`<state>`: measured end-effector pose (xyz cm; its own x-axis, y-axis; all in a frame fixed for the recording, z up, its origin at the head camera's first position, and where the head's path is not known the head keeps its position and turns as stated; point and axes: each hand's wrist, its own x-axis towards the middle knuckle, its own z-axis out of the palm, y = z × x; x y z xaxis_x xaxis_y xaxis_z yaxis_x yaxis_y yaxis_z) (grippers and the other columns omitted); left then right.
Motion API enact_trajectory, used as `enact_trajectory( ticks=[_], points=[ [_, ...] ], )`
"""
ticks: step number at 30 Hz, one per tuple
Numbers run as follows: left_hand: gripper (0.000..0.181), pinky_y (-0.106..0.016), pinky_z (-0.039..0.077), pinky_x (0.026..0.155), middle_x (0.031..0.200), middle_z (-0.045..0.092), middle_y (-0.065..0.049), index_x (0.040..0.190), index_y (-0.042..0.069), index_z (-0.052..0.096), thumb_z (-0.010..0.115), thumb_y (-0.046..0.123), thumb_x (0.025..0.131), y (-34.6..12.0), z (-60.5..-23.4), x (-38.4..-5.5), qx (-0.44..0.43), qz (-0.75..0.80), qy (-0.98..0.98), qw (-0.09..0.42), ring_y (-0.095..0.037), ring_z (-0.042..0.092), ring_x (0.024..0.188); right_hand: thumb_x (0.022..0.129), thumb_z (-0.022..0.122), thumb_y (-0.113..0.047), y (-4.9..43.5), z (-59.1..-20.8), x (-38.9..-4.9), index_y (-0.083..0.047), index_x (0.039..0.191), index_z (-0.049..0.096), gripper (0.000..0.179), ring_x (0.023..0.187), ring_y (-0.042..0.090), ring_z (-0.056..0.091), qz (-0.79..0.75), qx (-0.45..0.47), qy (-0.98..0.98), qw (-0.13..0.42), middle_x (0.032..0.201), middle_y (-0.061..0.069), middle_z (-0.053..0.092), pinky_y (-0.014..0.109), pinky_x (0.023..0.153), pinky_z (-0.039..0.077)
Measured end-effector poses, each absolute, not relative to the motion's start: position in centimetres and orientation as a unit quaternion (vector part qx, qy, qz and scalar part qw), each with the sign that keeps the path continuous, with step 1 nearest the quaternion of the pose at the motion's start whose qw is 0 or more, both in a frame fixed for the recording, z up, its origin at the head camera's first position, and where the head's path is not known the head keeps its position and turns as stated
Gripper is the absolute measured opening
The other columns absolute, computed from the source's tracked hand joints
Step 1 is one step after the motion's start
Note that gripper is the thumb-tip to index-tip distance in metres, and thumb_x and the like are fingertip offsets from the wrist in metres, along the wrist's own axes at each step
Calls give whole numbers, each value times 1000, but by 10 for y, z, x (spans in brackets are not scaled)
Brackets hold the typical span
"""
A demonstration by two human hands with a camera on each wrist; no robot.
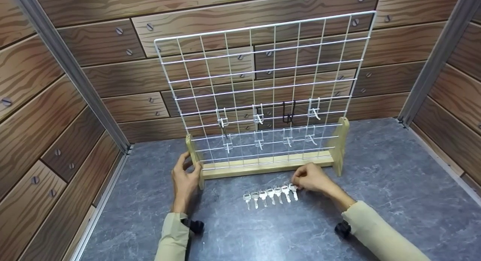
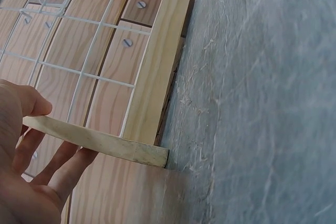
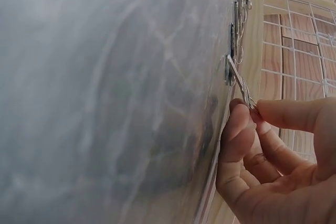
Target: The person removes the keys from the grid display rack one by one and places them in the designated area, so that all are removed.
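My left hand point(image 1: 185, 180) grips the left wooden end post point(image 1: 193, 152) of a wire grid stand, thumb on one side and fingers on the other. The same post point(image 2: 100, 142) runs between thumb and fingers in the left wrist view. On the grey tabletop, several silver keys point(image 1: 263, 195) lie in a row in front of the stand. At the right end of that row, my right hand point(image 1: 313, 178) pinches a key point(image 1: 294, 193) by its head. From the right wrist, this key point(image 3: 238, 75) shows tilted, its head between thumb and fingertips.
The white wire grid point(image 1: 274, 47) stands upright in its wooden base point(image 1: 233, 172). White hooks point(image 1: 314, 110) hang on it in two rows, with one black hook point(image 1: 288, 117) in the upper row. Wood-patterned walls point(image 1: 82, 148) enclose the grey tabletop point(image 1: 248, 234) at the back and sides.
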<state>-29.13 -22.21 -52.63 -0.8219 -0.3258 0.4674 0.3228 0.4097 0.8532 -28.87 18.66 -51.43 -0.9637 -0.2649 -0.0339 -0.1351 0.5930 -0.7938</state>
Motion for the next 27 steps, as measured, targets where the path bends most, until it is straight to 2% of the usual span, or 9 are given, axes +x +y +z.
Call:
enact_trajectory(
  ticks=[6, 15, 22, 27],
  points=[
    [41, -51, 63, 79, 125, 75, -23, 131, 4, 71, 76, 0, 91, -222, -527, -292, 2, -546, -782, 301, -41, 76, 107, 87, 74, -3, 185, -514, -288, 0, 85, 80, 8, 57, 9, 64, -408, -132, 901, 67, 69, 7, 73, 22, 52, 50],
    [41, -38, 63, 75, 125, 76, -22, 131, 6, 71, 76, 1, 90, -223, -527, -292, 9, -538, -787, 302, -39, 77, 107, 87, 76, -7, 183, -514, -288, -6, 79, 79, 8, 59, 8, 58, -379, -124, 915, 60, 65, -2, 70, 24, 57, 48],
    [43, -51, 64, 79, 125, 75, -23, 132, 5, 70, 76, 0, 90, -223, -528, -293, 4, -537, -787, 304, -40, 76, 108, 85, 73, -3, 183, -515, -290, -7, 78, 78, 9, 58, 8, 60, -382, -129, 914, 55, 65, -2, 70, 24, 58, 49],
    [42, -50, 63, 78, 125, 76, -21, 132, 6, 70, 76, 1, 90, -223, -526, -292, 4, -538, -788, 298, -39, 77, 108, 85, 74, -4, 183, -515, -291, -7, 80, 79, 8, 60, 8, 62, -374, -128, 917, 60, 67, -1, 72, 26, 61, 50]
  ],
)
